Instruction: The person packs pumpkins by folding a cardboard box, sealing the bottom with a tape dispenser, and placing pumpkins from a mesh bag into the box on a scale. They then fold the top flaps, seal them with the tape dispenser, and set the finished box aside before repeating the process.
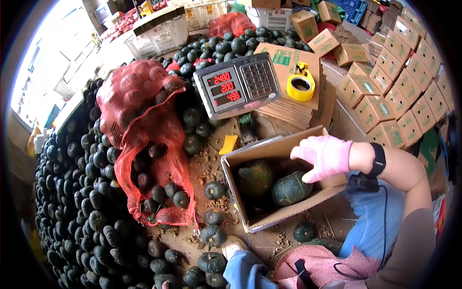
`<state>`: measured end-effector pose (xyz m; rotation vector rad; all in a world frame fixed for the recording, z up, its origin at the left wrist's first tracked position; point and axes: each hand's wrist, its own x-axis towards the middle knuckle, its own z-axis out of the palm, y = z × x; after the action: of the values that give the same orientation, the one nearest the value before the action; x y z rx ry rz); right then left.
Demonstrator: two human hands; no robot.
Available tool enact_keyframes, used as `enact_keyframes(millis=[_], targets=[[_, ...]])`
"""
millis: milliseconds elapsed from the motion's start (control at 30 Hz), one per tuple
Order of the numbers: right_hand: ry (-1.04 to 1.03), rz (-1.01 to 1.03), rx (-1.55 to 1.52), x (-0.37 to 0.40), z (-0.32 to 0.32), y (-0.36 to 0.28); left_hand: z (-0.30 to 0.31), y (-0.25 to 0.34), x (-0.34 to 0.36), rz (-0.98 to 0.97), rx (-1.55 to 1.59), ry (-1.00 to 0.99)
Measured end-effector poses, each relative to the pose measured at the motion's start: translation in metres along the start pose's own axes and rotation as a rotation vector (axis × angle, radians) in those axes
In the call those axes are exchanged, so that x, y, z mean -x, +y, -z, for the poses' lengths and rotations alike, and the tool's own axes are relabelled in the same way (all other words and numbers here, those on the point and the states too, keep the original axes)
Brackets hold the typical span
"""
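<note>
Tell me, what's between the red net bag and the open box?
Loose green squashes lie on the littered floor between the red net bag and the cardboard box, in the head view.

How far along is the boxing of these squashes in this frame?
Done: two squashes lie in the open cardboard box. In hand: the gloved right hand reaches into the box, fingers spread. Left: loose squashes lie around it, the red net sack holds more, and the tape roll sits on flat cartons.
</note>
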<state>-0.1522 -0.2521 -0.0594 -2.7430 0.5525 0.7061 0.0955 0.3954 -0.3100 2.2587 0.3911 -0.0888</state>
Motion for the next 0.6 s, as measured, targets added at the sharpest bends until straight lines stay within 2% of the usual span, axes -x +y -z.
enact_keyframes(millis=[67, 233, 333, 400, 467, 500, 533, 600], targets=[[-0.014, 0.046, -0.021, -0.009, -0.005, -0.001, 0.007, -0.016, -0.001, 0.027, -0.019, -0.033], [-0.182, 0.260, 0.082, -0.030, -0.029, -0.024, -0.008, 0.014, 0.027, 0.143, 0.012, -0.176], [-0.305, 0.178, 0.167, -0.048, -0.051, -0.041, -0.025, -0.070, -0.011, 0.075, 0.137, -0.100], [-0.348, 0.171, 0.186, -0.056, -0.054, -0.046, -0.032, -0.062, 0.012, 0.085, 0.214, -0.156], [-0.402, 0.150, 0.172, -0.063, -0.051, -0.047, -0.039, -0.084, 0.009, 0.084, 0.231, -0.077], [-0.424, 0.153, 0.190, -0.065, -0.048, -0.048, -0.039, -0.092, 0.006, 0.090, 0.156, -0.054], [-0.427, 0.188, 0.224, -0.065, -0.050, -0.043, -0.042, -0.075, 0.013, 0.098, 0.156, -0.051], [-0.384, 0.237, 0.244, -0.064, -0.051, -0.027, -0.051, -0.045, 0.025, 0.166, -0.098, 0.006]])
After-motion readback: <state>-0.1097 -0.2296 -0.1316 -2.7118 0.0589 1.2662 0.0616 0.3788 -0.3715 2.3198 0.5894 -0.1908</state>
